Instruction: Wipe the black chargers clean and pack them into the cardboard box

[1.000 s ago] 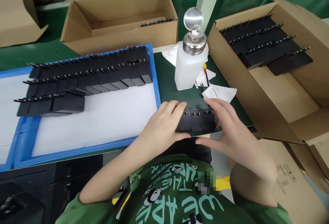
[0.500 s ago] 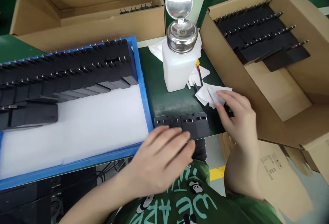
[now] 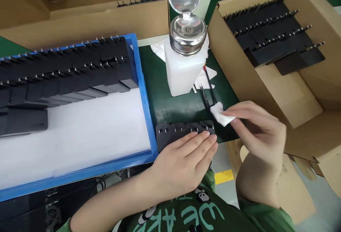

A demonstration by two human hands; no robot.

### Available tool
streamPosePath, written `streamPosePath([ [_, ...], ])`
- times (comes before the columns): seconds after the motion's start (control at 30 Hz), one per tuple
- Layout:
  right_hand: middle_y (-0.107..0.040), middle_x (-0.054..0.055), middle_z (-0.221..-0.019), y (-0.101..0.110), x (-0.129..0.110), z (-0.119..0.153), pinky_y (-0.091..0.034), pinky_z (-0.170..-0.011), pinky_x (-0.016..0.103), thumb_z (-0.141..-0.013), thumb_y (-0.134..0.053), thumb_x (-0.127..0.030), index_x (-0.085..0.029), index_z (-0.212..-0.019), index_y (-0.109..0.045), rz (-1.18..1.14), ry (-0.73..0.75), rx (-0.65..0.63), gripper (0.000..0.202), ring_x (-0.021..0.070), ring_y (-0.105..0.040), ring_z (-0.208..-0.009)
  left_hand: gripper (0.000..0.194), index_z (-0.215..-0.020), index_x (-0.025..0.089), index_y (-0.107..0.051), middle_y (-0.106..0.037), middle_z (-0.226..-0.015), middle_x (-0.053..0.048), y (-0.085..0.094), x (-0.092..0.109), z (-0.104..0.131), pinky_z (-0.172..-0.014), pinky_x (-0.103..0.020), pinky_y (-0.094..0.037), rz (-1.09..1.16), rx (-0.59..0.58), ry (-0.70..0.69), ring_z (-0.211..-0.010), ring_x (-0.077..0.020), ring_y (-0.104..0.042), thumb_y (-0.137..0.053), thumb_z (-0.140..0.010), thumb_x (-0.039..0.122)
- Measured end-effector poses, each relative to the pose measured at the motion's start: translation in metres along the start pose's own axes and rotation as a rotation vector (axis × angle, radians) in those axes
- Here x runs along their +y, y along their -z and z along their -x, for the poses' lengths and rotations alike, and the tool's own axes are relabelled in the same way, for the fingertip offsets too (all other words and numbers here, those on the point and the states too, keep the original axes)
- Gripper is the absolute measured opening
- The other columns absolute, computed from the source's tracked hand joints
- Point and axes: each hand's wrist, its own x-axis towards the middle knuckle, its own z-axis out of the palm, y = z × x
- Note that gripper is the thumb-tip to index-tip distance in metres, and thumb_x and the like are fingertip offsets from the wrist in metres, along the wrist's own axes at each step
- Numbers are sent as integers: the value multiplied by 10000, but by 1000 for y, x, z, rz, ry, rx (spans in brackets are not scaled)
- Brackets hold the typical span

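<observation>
My left hand (image 3: 183, 161) lies flat, fingers stretched, over the near part of a row of several black plug adapters (image 3: 177, 129) with metal prongs pointing up. The row sits at the front edge of the green tabletop (image 3: 173, 109). In my right hand (image 3: 259, 131), thumb and fingers pinch a folded white wipe (image 3: 221, 114), just right of the adapters. Dark tweezers (image 3: 205, 97) and a thin black tool with a red band (image 3: 210, 83) lie beyond the wipe. A white dispenser bottle (image 3: 183, 70) stands behind the row, its metal lid raised.
At left, a blue tray (image 3: 145, 97) with a white liner holds rows of black adapters (image 3: 80, 77). An open cardboard box (image 3: 231, 54) at right holds more black adapters (image 3: 269, 29). Another cardboard box (image 3: 106, 26) stands behind the tray. White wipes (image 3: 207, 77) lie beside the bottle.
My left hand has moved right and settled over the adapters. My right hand has drawn the wipe nearer, and the wipe is now bunched smaller. The view has shifted slightly.
</observation>
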Motion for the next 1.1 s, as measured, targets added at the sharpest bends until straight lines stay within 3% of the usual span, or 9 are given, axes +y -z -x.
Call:
streamPosePath([
  [0.1,-659,49,-1084,-9,9,0,-567,-794,368,-895,-529,0,-328,-1292,-662,-150,110,-227,531,196,-658,-966,287,-1211,63,-674,-708,-1282,-94,0,-1,0,-1028,-350,-584,22,6,15,-1166,-219,-703,-479,-1008,117],
  [0.2,-625,66,-1145,-19,21,-2,-567,-859,375,-919,-464,8,-341,-1371,-603,-212,146,-277,588,196,-642,-1052,293,-1220,65,-671,-710,-1284,-88,0,-1,0,-1045,-346,-577,54,-3,30,-1189,-215,-691,-474,-1008,108],
  [0.4,-628,91,-1229,-17,30,-12,-561,-901,324,-927,-484,12,-281,-1344,-638,-413,146,-383,533,198,-629,-1156,331,-1195,110,-699,-711,-1283,-33,-1,1,0,-1071,-309,-556,55,1,85,-1183,-166,-691,-410,-1034,111],
  [0.53,-606,86,-1275,-19,26,-22,-492,-1026,400,-1015,-424,-149,-279,-1336,-641,-573,84,-529,408,214,-584,-1214,344,-1218,104,-691,-703,-1296,-35,-1,1,-1,-1080,-311,-548,70,-4,83,-1216,-172,-673,-406,-1027,90],
  [0.67,-571,71,-1351,-22,20,-30,-365,-1121,454,-1059,-350,-424,-316,-1420,-565,-531,57,-668,434,241,-506,-1275,362,-1221,98,-691,-706,-1295,-41,0,1,0,-1079,-321,-548,85,-5,88,-1242,-181,-657,-388,-1024,80],
  [0.77,-541,53,-1411,-22,15,-39,-347,-1127,437,-1039,-331,-553,-355,-1465,-504,-471,71,-736,501,242,-472,-1319,349,-1222,94,-690,-711,-1289,-45,1,0,0,-1076,-305,-546,104,4,90,-1241,-178,-657,-406,-1021,92],
  [0.97,-576,31,-1433,-26,0,-72,-388,-1104,351,-1042,-241,-580,-316,-1478,-508,-276,183,-962,575,221,-490,-1358,306,-1219,103,-700,-729,-1261,-38,3,-4,-2,-1101,-254,-512,119,-44,68,-1214,-157,-669,-472,-1017,134],
  [1.1,-625,-1,-1402,-26,-8,-89,-461,-1057,270,-1051,-317,-518,-313,-1459,-536,-266,195,-1007,507,195,-525,-1353,302,-1209,116,-708,-727,-1268,-15,3,-5,-1,-1125,-238,-485,89,-26,54,-1225,-137,-657,-475,-1019,140],
])
